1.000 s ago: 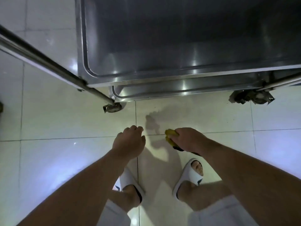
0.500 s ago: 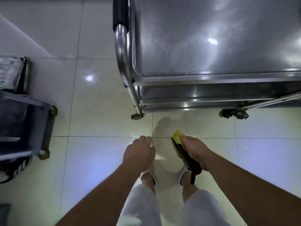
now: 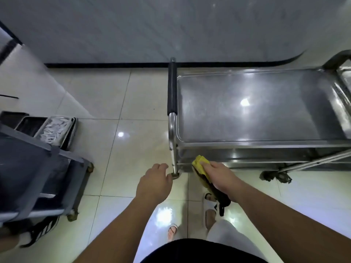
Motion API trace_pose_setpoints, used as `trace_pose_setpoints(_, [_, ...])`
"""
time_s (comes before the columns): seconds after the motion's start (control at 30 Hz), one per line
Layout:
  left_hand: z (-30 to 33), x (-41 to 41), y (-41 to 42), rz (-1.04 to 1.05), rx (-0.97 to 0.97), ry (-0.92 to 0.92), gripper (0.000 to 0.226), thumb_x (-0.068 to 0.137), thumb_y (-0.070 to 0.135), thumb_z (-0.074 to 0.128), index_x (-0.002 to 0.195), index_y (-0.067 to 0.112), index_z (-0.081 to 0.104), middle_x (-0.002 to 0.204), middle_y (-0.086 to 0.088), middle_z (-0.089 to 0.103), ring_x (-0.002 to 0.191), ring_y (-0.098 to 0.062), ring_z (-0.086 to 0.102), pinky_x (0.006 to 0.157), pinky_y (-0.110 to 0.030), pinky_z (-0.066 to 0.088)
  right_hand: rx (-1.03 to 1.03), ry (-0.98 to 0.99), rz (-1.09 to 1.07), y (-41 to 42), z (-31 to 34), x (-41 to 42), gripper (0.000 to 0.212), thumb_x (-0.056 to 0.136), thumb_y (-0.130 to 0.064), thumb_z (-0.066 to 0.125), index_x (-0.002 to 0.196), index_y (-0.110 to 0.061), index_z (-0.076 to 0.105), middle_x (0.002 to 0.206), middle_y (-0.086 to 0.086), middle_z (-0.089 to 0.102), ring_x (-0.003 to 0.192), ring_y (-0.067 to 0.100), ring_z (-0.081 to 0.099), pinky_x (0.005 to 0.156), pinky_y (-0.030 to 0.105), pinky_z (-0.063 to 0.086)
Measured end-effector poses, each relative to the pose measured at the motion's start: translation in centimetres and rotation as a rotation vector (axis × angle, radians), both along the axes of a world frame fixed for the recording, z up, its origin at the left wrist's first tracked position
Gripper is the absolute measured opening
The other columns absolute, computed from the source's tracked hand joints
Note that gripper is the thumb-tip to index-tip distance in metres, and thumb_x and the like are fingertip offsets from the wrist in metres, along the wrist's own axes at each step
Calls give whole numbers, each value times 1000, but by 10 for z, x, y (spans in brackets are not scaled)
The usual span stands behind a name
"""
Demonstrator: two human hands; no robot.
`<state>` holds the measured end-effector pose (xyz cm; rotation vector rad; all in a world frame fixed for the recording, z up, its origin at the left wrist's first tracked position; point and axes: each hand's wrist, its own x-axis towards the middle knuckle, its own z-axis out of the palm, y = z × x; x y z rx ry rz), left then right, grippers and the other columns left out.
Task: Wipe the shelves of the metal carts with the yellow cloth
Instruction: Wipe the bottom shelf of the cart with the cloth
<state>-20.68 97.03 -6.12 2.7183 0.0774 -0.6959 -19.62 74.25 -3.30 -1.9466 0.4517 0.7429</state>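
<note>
The shiny stainless steel cart with its black-padded handle fills the right of the frame on the pale tiled floor. A grey trolley stands at the left edge. Your left hand hangs loosely curled, holding nothing, beside the cart's corner post. Your right hand grips the yellow cloth at centre, against the cart's lower shelf edge.

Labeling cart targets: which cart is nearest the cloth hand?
The shiny steel cart with the black-padded handle, right beside the right hand holding the yellow cloth; the grey cart stands off left.
</note>
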Motion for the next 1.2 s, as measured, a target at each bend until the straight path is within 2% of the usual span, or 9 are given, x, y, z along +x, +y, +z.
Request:
trace_pose_setpoints(0.17, [24,31,-2,117,12,-67,45,106,39,40,149,27,47,148,1,49,128,-25,53,102,-42,47,-43,-111,139,-6,22,46,50,107,-55,40,118,-17,71,114,6,69,105,25,62,92,35,46])
trace_pose_setpoints(0.33, [40,63,-7,236,21,-125,46,106,39,41,150,26,46,149,3,50,129,-23,53,104,-40,47,-58,-247,266,-8,38,111,43,108,-52,38,109,-20,66,94,1,65,83,17,59,71,29,43])
trace_pose_setpoints(0.47, [47,88,-8,251,18,-143,46,106,39,42,150,26,46,150,4,50,129,-22,53,105,-42,47,-68,-362,307,7,48,158,37,108,-52,40,100,-24,63,85,-7,65,77,10,60,66,27,43])
trace_pose_setpoints(0.63, [41,125,6,252,12,-144,45,105,40,43,148,27,48,147,4,52,128,-23,54,103,-43,49,-281,-596,392,52,36,198,44,105,-58,35,127,-28,60,116,-2,66,100,23,61,90,46,52])
trace_pose_setpoints(0.73, [36,143,20,217,13,-119,45,105,40,43,149,28,47,147,4,52,127,-23,55,102,-43,50,-513,-749,502,78,23,208,48,108,-56,31,144,-30,48,137,-7,59,112,25,54,91,45,47])
trace_pose_setpoints(0.9, [28,167,51,181,27,-65,46,104,34,42,149,28,46,146,5,53,127,-23,55,100,-43,50,-656,-829,555,106,-7,207,47,106,-56,40,146,-33,50,147,-12,52,121,25,51,87,43,45])
trace_pose_setpoints(1.03, [19,182,75,165,32,-26,46,101,27,41,147,32,48,146,6,54,125,-23,56,100,-44,51,-627,-578,684,119,-26,203,58,102,-56,49,155,-37,36,170,-9,18,152,37,18,104,60,40])
trace_pose_setpoints(1.1, [16,188,81,147,30,-15,47,101,25,41,146,34,49,146,6,54,124,-23,57,100,-44,51,-604,-482,720,122,-31,202,67,101,-55,50,160,-37,25,173,-9,-4,157,39,-5,115,67,30])
trace_pose_setpoints(1.2, [16,198,82,127,25,-16,48,100,22,42,146,35,50,147,7,53,125,-23,56,99,-43,51,-603,-457,735,123,-27,202,75,98,-64,46,162,-36,18,172,-10,-14,156,38,-19,120,69,17])
